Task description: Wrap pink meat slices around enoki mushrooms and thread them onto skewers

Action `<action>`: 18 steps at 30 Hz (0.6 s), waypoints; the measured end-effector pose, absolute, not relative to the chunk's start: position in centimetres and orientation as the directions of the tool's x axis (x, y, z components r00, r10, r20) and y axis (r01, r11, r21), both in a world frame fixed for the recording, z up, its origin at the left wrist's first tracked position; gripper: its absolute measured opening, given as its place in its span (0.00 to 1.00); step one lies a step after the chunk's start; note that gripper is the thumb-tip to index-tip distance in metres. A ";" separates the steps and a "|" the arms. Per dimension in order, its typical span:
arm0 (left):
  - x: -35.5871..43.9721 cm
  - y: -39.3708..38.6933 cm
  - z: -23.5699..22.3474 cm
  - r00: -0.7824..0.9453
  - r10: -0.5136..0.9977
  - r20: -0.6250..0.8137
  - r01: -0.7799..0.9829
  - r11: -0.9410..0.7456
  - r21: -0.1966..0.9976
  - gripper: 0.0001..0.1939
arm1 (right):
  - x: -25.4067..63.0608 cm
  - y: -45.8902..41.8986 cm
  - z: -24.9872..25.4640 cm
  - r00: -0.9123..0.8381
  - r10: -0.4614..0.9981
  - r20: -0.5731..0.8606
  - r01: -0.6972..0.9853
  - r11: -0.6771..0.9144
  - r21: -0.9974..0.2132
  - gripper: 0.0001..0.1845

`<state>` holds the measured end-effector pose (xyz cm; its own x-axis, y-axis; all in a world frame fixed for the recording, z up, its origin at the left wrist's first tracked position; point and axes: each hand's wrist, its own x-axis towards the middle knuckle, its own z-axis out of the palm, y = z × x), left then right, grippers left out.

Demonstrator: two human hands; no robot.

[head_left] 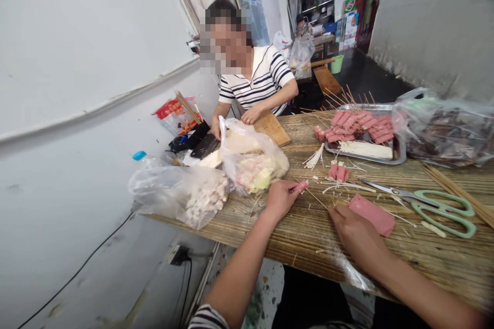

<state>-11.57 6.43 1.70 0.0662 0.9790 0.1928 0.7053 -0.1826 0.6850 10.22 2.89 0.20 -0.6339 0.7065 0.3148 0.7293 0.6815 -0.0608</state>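
The person's forearms (243, 270) reached in from the lower edge, a striped sleeve (208, 317) showing on the left one. The left hand (281, 199) had its thumb and fingers pinched together on a small pink roll (301, 186), held over the wooden table (295, 239). From that roll a thin skewer (316, 198) slanted across to the right hand (357, 231), whose fingers were closed on its other end. A pink sheet (374, 214) lay just beside the right hand, with green-handled scissors (417, 197) near it. Farther in, short pink rolls (338, 171) sat on the wood in front of a metal tray (400, 156), which bore skewered pink rolls (358, 122) and a pale strip of thin stems (366, 150). Left of the tray lay a loose white bunch (314, 157). Clear plastic bags (252, 159) stood beyond the left hand, and across the table a co-worker in a striped top (257, 79) rested a hand by a wooden board (274, 127).
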 end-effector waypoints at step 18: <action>-11.4 6.4 1.0 0.016 0.971 0.238 0.662 -0.189 0.725 0.21 | 11.1 4.8 1.3 -0.558 0.747 0.360 0.783 0.618 -0.068 0.13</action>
<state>-11.35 6.42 1.04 0.0164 0.9711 0.2383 0.6624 -0.1891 0.7249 11.08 4.83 1.26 -0.5582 0.7474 0.3602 0.7833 0.6179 -0.0681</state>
